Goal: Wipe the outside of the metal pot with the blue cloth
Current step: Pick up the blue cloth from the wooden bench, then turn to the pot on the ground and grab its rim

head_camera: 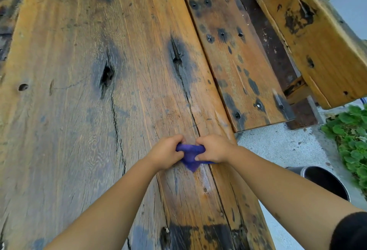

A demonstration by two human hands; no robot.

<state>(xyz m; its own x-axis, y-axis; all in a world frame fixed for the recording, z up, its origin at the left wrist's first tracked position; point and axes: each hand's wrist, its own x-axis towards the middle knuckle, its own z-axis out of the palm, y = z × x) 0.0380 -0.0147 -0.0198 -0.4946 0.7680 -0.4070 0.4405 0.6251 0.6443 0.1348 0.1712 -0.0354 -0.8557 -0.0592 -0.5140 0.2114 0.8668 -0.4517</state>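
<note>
While both hands bunch the crumpled blue cloth [191, 155] over the weathered orange-brown plank worktop [99, 110], the thing to be wiped sits well off to one side: the dark round metal pot [325, 182] stands down on the pale concrete floor [278, 146], to the right of the worktop's edge and nearer the body than the hands are. So the line that matters runs from the cloth down and to the right, back toward the person. The right hand [213, 148] is the nearer of the two to the pot; the left hand [166, 153] lies on the far side of the cloth from it.

Each grip is clenched on the cloth: the left hand's fingers curl round its left end, the right hand pinches the right end with the thumb underneath, and a loose corner hangs down between the wrists toward the wood. I judge the wiping not yet begun, since cloth and pot are well apart.

Now the trouble spots. The right forearm crosses in front of the pot and hides its near side, and the pot's outside wall hardly shows. What may be a handle juts left from the rim, too dim to be sure. Green leafy plants [351, 142] crowd the frame's right edge beyond the pot.
</note>
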